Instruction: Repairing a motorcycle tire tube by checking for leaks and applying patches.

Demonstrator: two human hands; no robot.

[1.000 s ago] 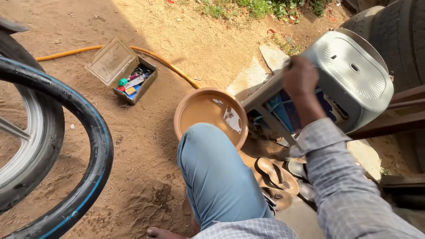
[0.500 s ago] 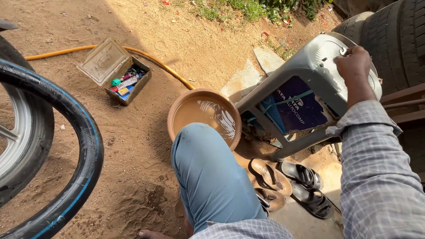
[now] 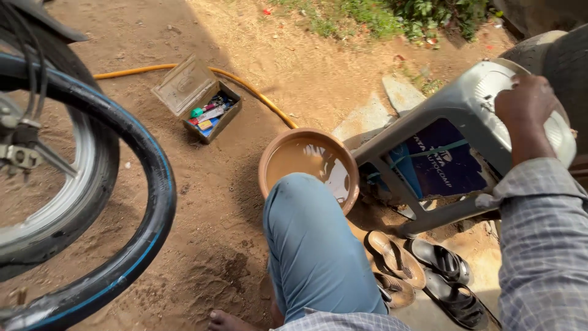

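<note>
- Head view looks down on bare sandy ground, with the person's knee in blue trousers [image 3: 315,245] low in the middle.
- Right hand [image 3: 525,104] lies on top of a grey plastic stool [image 3: 456,113], fingers curled over the edge of its perforated seat; it is clamped on the stool, which is tilted onto its side with the legs pointing down toward the knee.
- Left hand does not show in the picture, so its state cannot be told.
- Beneath that hand, between the stool's legs, sits a dark blue bag with a teal strap [image 3: 441,162].
- To the left of the hand, touching the nearest stool leg, stands a round brown basin [image 3: 278,153] holding muddy water; the knee covers its near rim.
- Below the hand, near the stool's feet, lie brown sandals [image 3: 392,260] and black sandals [image 3: 444,276], side by side.
- Farther left of the basin, well apart from the hand, an open clear-lidded box [image 3: 199,101] holds small coloured items, with a yellow hose [image 3: 257,92] running past it on the ground.
- Farthest from the hand, at the left edge, a black inner tube with a blue stripe [image 3: 144,233] curves in front of a motorcycle wheel [image 3: 55,202].
- Behind the hand, a large dark tyre [image 3: 560,52] stands just beside the stool's seat.
</note>
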